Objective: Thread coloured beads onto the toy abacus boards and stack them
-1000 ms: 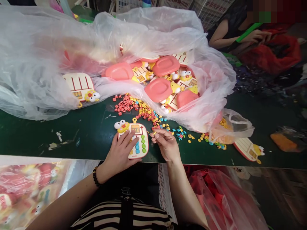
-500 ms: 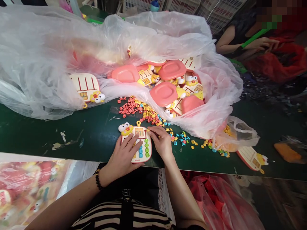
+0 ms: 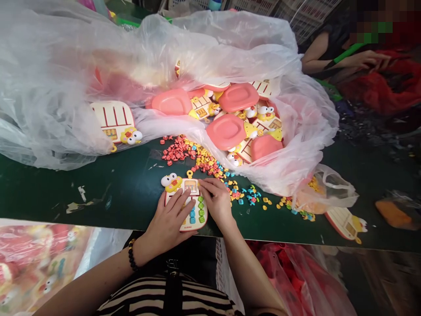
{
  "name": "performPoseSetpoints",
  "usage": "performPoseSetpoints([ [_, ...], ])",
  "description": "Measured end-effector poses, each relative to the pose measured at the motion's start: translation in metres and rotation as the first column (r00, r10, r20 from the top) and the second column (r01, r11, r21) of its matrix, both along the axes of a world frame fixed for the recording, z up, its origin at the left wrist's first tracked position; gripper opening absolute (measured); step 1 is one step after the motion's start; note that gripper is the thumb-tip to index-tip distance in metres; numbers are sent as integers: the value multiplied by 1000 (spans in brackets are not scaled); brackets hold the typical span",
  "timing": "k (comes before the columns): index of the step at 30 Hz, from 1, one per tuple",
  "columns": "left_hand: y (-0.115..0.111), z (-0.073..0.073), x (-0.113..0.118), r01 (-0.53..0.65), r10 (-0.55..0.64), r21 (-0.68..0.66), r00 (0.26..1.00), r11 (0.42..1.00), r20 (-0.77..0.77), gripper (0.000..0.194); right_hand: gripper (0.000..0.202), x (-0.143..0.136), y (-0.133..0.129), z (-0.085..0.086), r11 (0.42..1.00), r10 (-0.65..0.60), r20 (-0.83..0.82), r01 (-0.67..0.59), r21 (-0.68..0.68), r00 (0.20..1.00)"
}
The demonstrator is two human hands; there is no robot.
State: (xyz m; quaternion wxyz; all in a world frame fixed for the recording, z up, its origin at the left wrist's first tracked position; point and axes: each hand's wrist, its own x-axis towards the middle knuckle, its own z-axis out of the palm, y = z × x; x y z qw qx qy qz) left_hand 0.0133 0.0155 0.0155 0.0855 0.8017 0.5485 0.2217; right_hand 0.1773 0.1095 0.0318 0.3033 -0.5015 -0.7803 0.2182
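A cream toy board with a red rim and a duck face (image 3: 194, 224) lies on the green table. Rows of small blue and green pieces sit on it. My left hand (image 3: 173, 217) holds the board from the left, fingers spread over its face and thumb along the near edge. Those fingers hide part of the rows. At the upper right corner, my right hand (image 3: 217, 202) pinches a tiny yellow piece (image 3: 198, 184), mostly hidden by the fingertips. Just beyond the board are piles of loose red pieces (image 3: 176, 151), yellow pieces (image 3: 204, 158) and blue pieces (image 3: 253, 193).
A large clear plastic bag (image 3: 263, 48) holds several more duck boards. Another board (image 3: 344, 221) lies at the right, beside a small bag (image 3: 329, 188). An orange packet (image 3: 394, 213) is farther right. A co-worker's hand (image 3: 368, 59) handles red material (image 3: 378, 92).
The view has shifted slightly. My right fingertips have moved a little left over the board's upper right corner. My left hand stays on the board.
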Motion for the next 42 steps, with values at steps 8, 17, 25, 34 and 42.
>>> performPoseSetpoints([
  [8, -1, 0, 0, 14, -14, 15, 1000, 1000, 11, 62, 13, 8, 33, 22, 931, 182, -18, -178, -319, 983],
  [17, 2, 1, -1, 36, -36, 2, 999, 999, 10, 60, 12, -9, 94, 36, 519, 332, -65, -240, -820, 941],
  [25, -2, -4, 0, -10, 13, 97, 999, 995, -34, 60, 9, -9, 66, 44, 705, 308, -146, -328, -629, 940],
  [34, -31, -12, -10, -187, 169, 432, 982, 882, 82, 56, 4, -42, -3, 55, 873, 204, -358, -335, -355, 911],
  [42, -156, -48, -122, -564, 630, 448, 776, 693, 2, 97, 34, -52, -54, 27, 873, 437, -291, -479, -88, 851],
])
